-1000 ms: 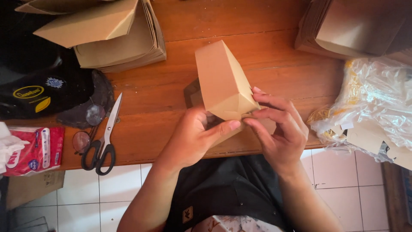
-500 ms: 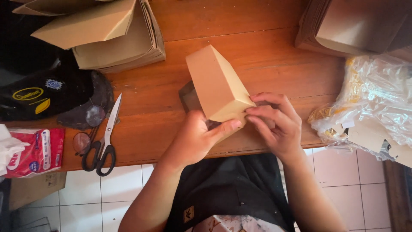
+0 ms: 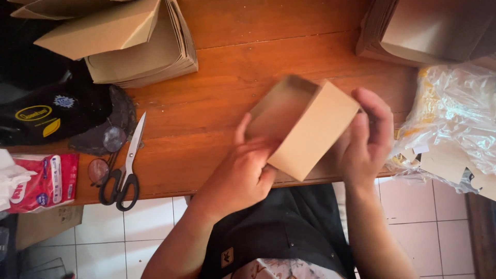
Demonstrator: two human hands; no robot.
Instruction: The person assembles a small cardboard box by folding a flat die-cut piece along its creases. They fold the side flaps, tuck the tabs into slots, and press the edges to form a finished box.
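Note:
I hold a small brown cardboard box (image 3: 312,133) over the near edge of the wooden table (image 3: 227,88). Its open end faces up and away, so the empty inside shows. My left hand (image 3: 243,173) grips the box's near left side, thumb along the open edge. My right hand (image 3: 364,139) cups its right side with fingers curled over the top corner.
A stack of folded brown cardboard boxes (image 3: 132,49) lies at the back left, another stack (image 3: 423,31) at the back right. Black-handled scissors (image 3: 126,165) lie near the table's front edge. A crumpled clear plastic bag (image 3: 454,119) sits right; a dark bag (image 3: 46,113) and red packet (image 3: 44,181) sit left.
The box has turned in my hands: earlier a closed corner pointed up, now its open end faces up and it sits lower and more to the right.

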